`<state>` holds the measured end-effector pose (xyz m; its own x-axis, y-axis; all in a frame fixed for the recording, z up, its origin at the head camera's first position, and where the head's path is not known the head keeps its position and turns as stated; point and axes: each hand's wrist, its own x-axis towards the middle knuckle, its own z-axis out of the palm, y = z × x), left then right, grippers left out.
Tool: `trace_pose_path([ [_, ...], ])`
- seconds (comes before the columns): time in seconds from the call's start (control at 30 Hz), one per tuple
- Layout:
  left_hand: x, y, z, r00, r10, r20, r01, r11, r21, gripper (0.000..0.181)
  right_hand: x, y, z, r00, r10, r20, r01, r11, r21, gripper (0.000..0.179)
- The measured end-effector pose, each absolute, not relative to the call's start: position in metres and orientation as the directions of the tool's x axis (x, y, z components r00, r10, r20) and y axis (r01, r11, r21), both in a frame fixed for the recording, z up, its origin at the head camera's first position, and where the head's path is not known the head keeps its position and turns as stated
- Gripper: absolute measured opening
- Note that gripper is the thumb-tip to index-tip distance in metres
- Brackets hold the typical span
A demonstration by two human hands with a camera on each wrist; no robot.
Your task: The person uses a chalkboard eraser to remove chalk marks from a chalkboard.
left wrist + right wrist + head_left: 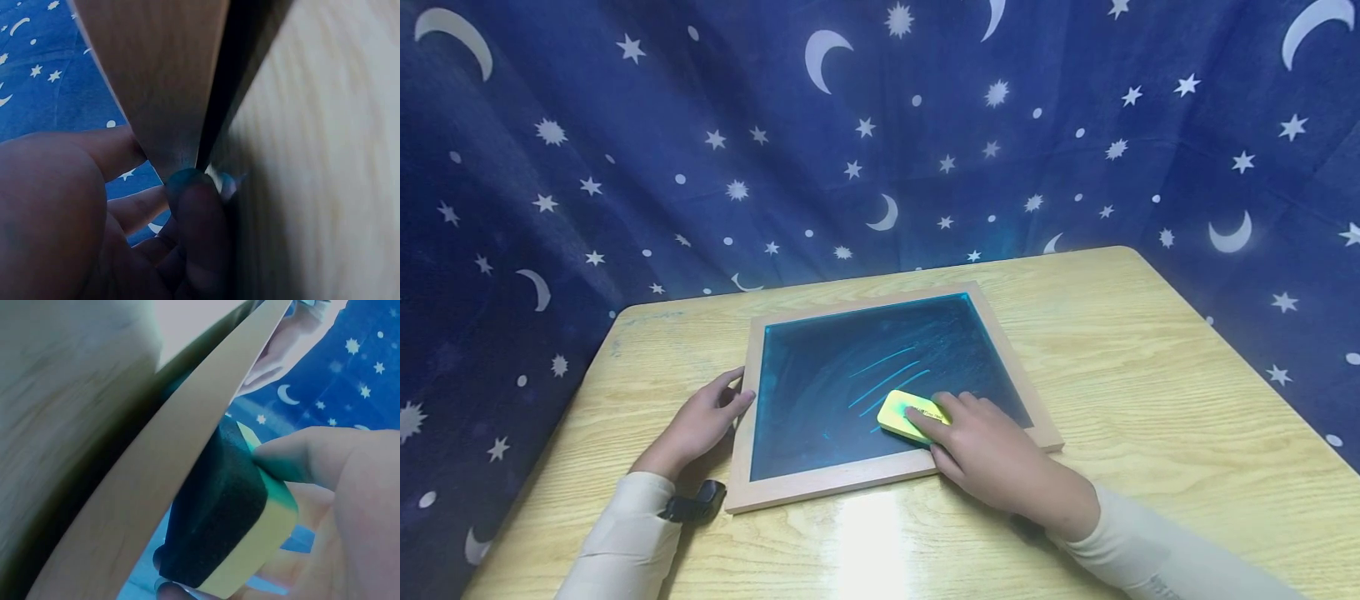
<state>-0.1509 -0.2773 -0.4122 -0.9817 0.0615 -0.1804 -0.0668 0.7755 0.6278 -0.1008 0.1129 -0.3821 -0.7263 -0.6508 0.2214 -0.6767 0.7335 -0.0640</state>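
A small chalkboard (pixel 805 400) with a light wooden frame lies on the table, several pale blue strokes and smears across its dark face. At its left side my left hand (pixel 700 421) pinches the frame (pixel 162 75) by its edge, with digits on both faces. In my right hand (pixel 992 450) is a yellow board eraser (pixel 898 410), gripped by its sides with the index finger lying on top. Its dark felt (pixel 219 506) faces the board near the lower right of the strokes. Part of the eraser is hidden by that hand.
The wooden table (pixel 1150 375) extends around the board, with faint blue marks (pixel 655 318) at its far left corner. A dark blue cloth (pixel 790 133) with moons and stars hangs behind and beside it. A black wrist strap (pixel 700 502) sits at the left sleeve.
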Motion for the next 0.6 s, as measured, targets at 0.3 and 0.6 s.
trace_pose_path([
  [0.3, -0.152, -0.278, -0.413, -0.982, 0.059, -0.179, -0.068, 0.773, 0.631, 0.070, -0.095, 0.100, -0.382, -0.689, -0.698, 0.193, -0.720, 0.691, -0.070, 0.047],
  [0.6, -0.153, -0.278, -0.413, -0.982, 0.052, -0.181, -0.074, 0.777, 0.626, 0.070, -0.091, 0.090, -0.386, -0.670, -0.724, 0.165, -0.740, 0.668, -0.071, 0.047],
])
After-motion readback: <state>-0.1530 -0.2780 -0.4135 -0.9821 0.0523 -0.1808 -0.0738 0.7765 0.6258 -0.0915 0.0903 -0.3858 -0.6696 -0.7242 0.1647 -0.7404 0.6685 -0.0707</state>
